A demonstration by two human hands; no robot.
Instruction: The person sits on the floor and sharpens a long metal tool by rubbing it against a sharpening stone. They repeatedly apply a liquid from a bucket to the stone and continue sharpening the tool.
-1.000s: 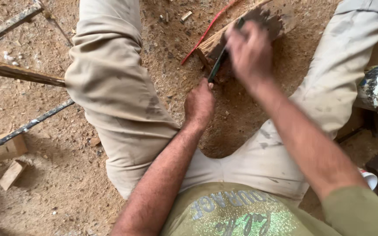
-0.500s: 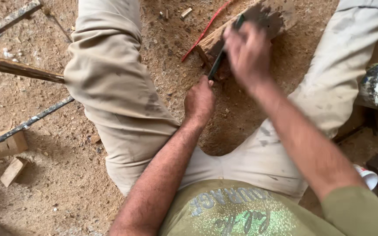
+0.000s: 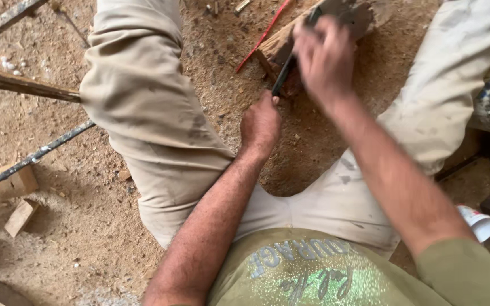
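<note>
Wooden block point(image 3: 282, 42), one; two hands, left hand point(image 3: 261, 122), right hand point(image 3: 325, 59), gripping one chisel point(image 3: 283, 73).

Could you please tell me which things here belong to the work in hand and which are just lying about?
In hand:
left hand gripping dark slender tool
blurred right hand
brown wooden block

Lying about:
thin red stick
pale wood offcuts
grey metal rod
white cup
</note>
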